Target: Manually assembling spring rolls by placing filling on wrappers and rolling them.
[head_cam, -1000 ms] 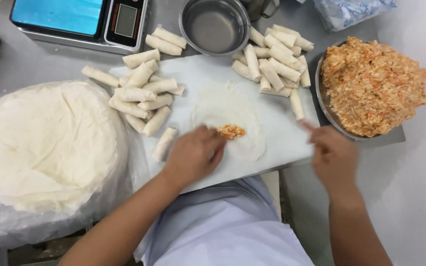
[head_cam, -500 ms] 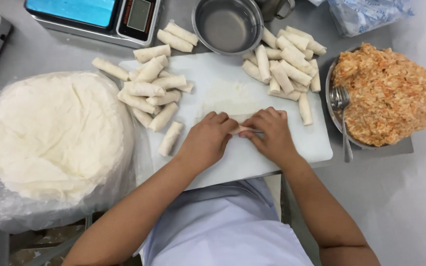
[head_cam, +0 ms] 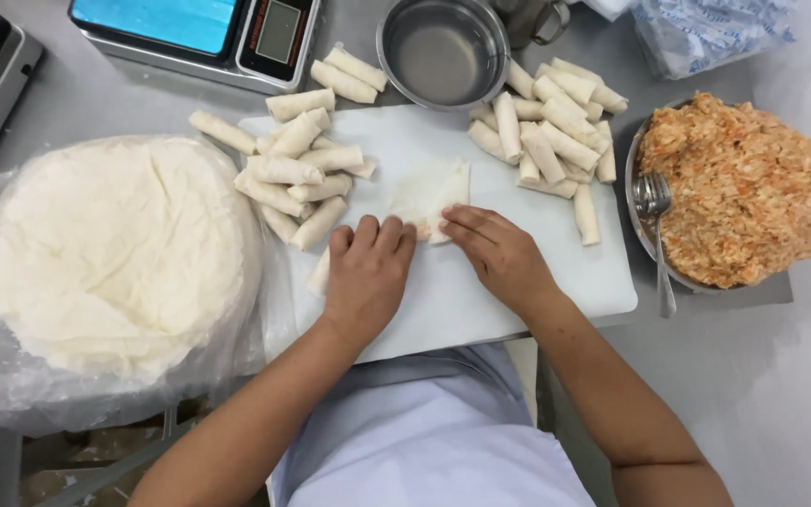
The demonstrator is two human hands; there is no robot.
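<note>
Both bare forearms reach in from the near edge and converge toward the middle. The left hand (head_cam: 365,272) lies palm down, knuckles up, fingers (head_cam: 379,235) curled forward and pressed down. The right hand (head_cam: 499,255) angles in from the right, palm down, its fingers (head_cam: 462,223) stretched left, tips close to the left hand's.

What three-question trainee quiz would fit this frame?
1. True or false: both hands rest on the wrapper.
2. Where does the fork lie? A) in the metal bowl B) on the filling bowl's rim C) on the scale
3. Which hand is nearer the wrapper stack?

Key:
1. True: the left hand and right hand press its near edge.
2. B, at the filling bowl.
3. The left hand.
</note>
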